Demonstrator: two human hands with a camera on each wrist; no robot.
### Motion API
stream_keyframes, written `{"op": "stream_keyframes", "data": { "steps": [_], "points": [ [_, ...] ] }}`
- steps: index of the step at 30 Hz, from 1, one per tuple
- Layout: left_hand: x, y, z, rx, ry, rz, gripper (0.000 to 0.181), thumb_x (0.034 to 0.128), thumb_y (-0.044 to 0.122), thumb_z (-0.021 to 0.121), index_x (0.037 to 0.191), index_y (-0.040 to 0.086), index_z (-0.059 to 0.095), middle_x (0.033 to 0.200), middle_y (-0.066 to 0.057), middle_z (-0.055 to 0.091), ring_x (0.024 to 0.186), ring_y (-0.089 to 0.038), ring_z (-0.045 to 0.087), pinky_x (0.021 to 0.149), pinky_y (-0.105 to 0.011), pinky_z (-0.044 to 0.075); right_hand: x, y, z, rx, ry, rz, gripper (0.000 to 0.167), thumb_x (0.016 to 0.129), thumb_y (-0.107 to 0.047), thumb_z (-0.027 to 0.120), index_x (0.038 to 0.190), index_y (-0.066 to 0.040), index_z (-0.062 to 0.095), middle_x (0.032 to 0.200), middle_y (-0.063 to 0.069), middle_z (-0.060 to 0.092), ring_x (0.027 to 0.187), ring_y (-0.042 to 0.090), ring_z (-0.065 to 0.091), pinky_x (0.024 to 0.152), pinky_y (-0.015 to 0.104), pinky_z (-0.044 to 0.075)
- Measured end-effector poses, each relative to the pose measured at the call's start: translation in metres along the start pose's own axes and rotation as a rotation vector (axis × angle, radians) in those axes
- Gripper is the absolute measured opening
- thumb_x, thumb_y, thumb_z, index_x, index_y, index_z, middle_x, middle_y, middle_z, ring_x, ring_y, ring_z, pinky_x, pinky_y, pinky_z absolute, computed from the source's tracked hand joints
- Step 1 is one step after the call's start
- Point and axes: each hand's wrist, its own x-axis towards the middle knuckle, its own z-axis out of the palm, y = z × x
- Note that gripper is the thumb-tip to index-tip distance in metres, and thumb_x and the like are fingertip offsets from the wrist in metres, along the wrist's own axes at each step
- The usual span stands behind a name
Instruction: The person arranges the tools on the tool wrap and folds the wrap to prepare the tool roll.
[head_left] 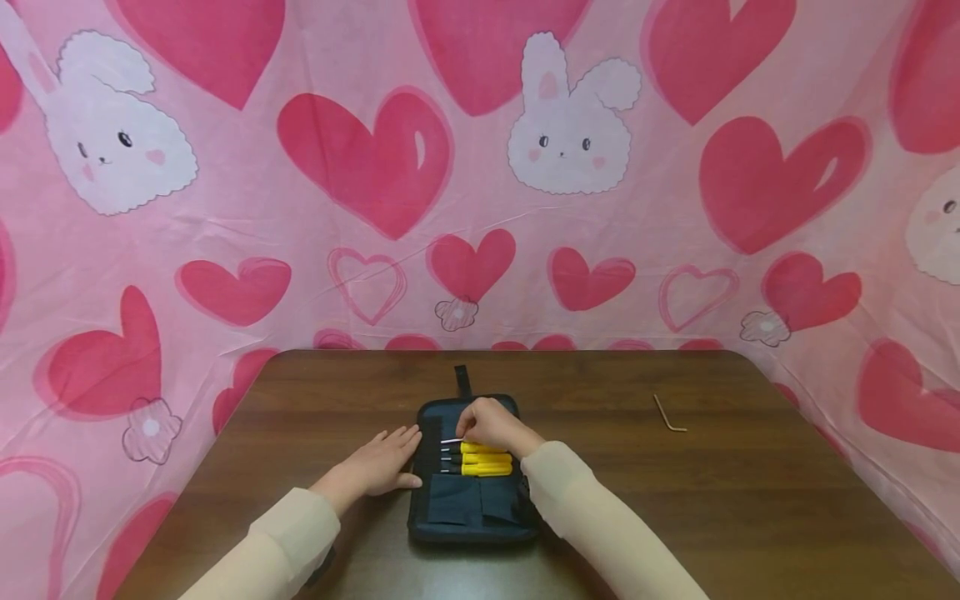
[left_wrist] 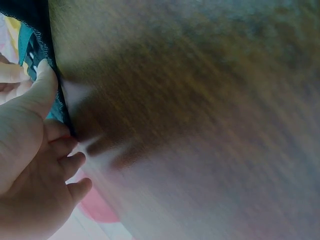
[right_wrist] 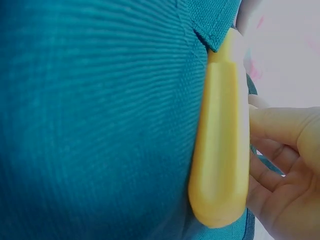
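"Where's the tool pouch (head_left: 453, 500)?"

"Spread out on the wooden counter (head_left: 337, 392), between the arms, its dark strap (head_left: 462, 382) reaching past the far edge."

"What's in it?"

"Yellow-handled screwdrivers (head_left: 487, 469), side by side in a row across the middle. Two flat pockets (head_left: 453, 498) sit nearer the front."

"And the left hand's grip (head_left: 381, 461)?"

"Fingers extended, thumb apart from them, resting at the pouch's left edge. The left wrist view shows the thumb right against the fabric."

"The right hand's grip (head_left: 495, 423)?"

"Over the far end of the row, fingers bent, just beside the farthest metal shaft. Whether they're clamped on it I can't tell. From the right wrist, a yellow handle (right_wrist: 220, 145) lies in front of the fingers."

"Anything else around?"

"A bent hex key (head_left: 663, 413) on the counter, well apart to the right. Pale sleeves (head_left: 296, 518) on both arms, and a patterned pink cloth (head_left: 495, 212) behind."
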Motion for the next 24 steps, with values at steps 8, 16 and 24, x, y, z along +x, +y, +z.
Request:
{"op": "stream_keyframes", "data": {
  "steps": [8,16,24],
  "points": [
    [-0.0006,-0.0003,-0.0002,-0.014,-0.008,-0.018,0.075,0.0826,0.044,0.063,0.137,-0.002,0.039,0.144,-0.015,0.033,0.133,-0.031,0.026,0.106,-0.049,0.019,0.0027,0.0033,0.003,0.049,0.008,0.031,0.014,0.079,0.002,0.07,0.077,-0.012,0.074,0.077,-0.004,0.065,0.07,0.014,0.054,0.071,0.027,0.05],
    [-0.0016,-0.0012,-0.0001,-0.013,-0.006,-0.018,0.075,0.083,0.044,0.063,0.137,-0.002,0.039,0.144,-0.016,0.033,0.133,-0.032,0.026,0.106,-0.05,0.019,0.0033,0.0032,0.0055,0.053,0.008,0.039,0.013,0.08,0.001,0.069,0.08,-0.011,0.074,0.08,-0.003,0.065,0.07,0.015,0.054,0.072,0.029,0.05],
    [-0.0008,-0.0024,0.0011,-0.024,0.006,-0.005,0.075,0.0838,0.044,0.062,0.138,-0.002,0.038,0.144,-0.016,0.032,0.133,-0.032,0.025,0.106,-0.05,0.019,0.0017,0.0026,0.0036,0.071,-0.019,0.066,0.013,0.082,0.001,0.066,0.085,-0.011,0.072,0.082,-0.003,0.062,0.072,0.017,0.054,0.073,0.03,0.049]
  ]
}}
